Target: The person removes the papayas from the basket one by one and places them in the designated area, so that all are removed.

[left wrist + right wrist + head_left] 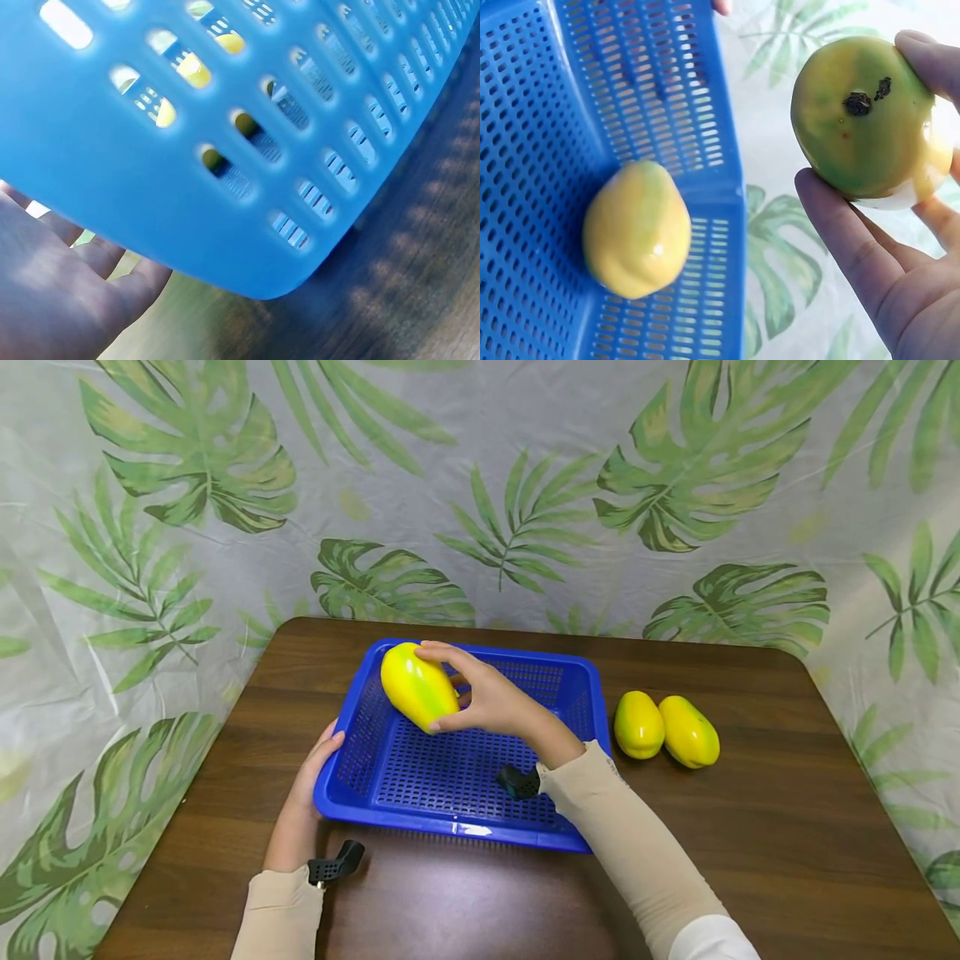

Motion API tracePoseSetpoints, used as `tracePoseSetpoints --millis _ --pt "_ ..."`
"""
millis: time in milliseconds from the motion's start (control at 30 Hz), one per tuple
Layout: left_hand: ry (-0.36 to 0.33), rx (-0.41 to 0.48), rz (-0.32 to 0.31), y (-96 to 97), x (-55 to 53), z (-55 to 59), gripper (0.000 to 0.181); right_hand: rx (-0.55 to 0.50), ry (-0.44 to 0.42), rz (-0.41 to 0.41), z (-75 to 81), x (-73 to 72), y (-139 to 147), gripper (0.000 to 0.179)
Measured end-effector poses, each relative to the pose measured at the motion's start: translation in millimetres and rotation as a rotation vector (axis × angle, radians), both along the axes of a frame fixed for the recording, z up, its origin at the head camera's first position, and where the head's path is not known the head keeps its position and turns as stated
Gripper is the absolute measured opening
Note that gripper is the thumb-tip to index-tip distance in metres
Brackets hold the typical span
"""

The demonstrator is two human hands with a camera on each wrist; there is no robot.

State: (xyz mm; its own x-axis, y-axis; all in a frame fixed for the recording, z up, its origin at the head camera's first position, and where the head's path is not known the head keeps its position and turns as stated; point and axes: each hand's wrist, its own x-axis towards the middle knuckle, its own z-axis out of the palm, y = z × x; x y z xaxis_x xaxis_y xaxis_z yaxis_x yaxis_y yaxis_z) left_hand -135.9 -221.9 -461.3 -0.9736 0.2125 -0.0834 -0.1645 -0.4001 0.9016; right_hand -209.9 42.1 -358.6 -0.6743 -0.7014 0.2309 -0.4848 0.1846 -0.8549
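My right hand [487, 697] holds a yellow papaya [416, 685] with a green streak, above the far left part of a blue plastic basket [457, 828]. The right wrist view shows the thumb and fingers around this papaya [862, 120], its dark stem end facing the camera. Another papaya [637, 229] lies in a corner of the basket; in the head view the held one hides it. My left hand [311, 772] grips the basket's left rim, fingertips over the edge. Up close in the left wrist view, that hand [67, 281] is against the basket's perforated wall [150, 187].
Two more yellow-green papayas, one upright-looking [639, 725] and one tilted [689, 732], lie side by side on the brown wooden table [780, 827], right of the basket. A leaf-patterned curtain [525, 527] hangs behind the table.
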Motion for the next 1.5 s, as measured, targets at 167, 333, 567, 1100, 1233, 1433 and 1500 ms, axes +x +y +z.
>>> tracePoseSetpoints --millis 167,333,567,1100,1233,1433,1500 --pt "0.018 0.004 0.004 -0.7 -0.2 -1.3 0.035 0.011 0.016 -0.03 6.2 3.0 7 0.085" --pt "0.027 -0.01 0.007 -0.5 0.2 -2.4 0.04 0.0 0.01 -0.043 24.4 14.1 15 0.084" --pt "0.006 -0.022 0.005 -0.6 0.8 -1.5 0.041 -0.006 0.011 -0.05 39.1 23.4 27 0.08" --pt "0.062 -0.019 -0.012 0.1 0.3 -2.4 0.04 -0.019 0.008 -0.099 42.9 27.7 59 0.08" --pt "0.052 -0.018 -0.011 0.2 0.6 -2.2 0.039 -0.035 0.011 -0.106 42.4 29.0 67 0.08" --pt "0.03 -0.018 -0.007 -0.3 0.6 -1.5 0.038 -0.04 0.032 -0.133 41.8 31.3 79 0.08" --pt "0.026 -0.015 -0.005 -0.2 0.6 -1.2 0.038 -0.035 0.038 -0.15 41.9 31.6 83 0.081"
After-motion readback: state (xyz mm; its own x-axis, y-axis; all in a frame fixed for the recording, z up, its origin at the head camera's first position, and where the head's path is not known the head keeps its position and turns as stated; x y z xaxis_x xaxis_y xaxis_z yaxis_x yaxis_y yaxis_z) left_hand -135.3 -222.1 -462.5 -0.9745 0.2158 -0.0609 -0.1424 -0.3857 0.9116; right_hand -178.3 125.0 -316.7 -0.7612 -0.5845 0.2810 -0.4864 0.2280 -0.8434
